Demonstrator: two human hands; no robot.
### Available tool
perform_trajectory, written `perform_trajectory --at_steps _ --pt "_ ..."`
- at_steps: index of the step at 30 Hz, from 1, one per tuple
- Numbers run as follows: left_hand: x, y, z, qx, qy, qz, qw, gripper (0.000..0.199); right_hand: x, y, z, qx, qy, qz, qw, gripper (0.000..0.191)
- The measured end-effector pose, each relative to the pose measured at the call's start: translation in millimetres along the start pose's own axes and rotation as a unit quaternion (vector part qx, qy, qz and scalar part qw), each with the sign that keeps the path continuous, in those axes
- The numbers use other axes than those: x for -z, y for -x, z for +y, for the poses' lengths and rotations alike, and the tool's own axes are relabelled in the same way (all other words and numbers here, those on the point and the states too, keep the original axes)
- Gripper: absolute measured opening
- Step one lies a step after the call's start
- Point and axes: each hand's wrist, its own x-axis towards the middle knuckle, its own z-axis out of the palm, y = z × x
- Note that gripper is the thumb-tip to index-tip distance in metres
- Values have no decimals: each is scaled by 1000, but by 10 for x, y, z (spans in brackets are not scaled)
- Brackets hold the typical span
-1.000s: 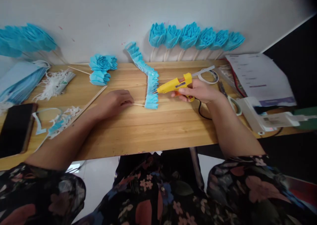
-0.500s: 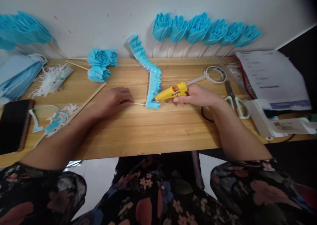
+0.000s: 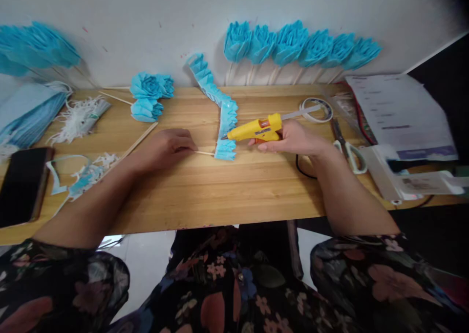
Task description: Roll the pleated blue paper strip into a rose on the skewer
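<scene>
A long pleated blue strip point(image 3: 227, 115) runs from the wall down to the middle of the wooden table. My left hand point(image 3: 172, 146) pinches a thin wooden stick point(image 3: 204, 153), whose far end meets the strip's near end. In my right hand point(image 3: 293, 140) is a yellow glue gun point(image 3: 256, 129), with a clear glue stick point(image 3: 301, 112) poking out of its back. The gun's tip points left, over the strip's left edge a little above the near end.
Several blue flowers point(image 3: 289, 44) on sticks lean on the wall. Smaller blue flowers point(image 3: 145, 86) lie at centre left. Blue masks point(image 3: 31, 111), a phone point(image 3: 25, 186) and scraps point(image 3: 86, 179) are left; tape point(image 3: 326, 109), scissors point(image 3: 350, 150) and papers point(image 3: 403, 111) right.
The glue gun's tip has moved up along the strip, away from its near end, and the gun is tilted more. My left hand still holds the stick in nearly the same place.
</scene>
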Motion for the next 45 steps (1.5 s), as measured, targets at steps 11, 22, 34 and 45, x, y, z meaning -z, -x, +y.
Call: perform_trajectory --at_steps 11,22,34,45 --pt "-52 6 -34 -14 4 31 999 29 50 -27 78 23 26 -46 998 60" --pt "-26 -1 -1 6 15 23 1000 31 71 -52 138 3 51 -79 996 56" --pt "-21 -8 -14 -2 7 16 1000 30 22 -60 138 18 51 -46 997 57" --pt "-23 -1 -10 9 19 17 1000 28 60 -39 140 25 33 -58 997 59"
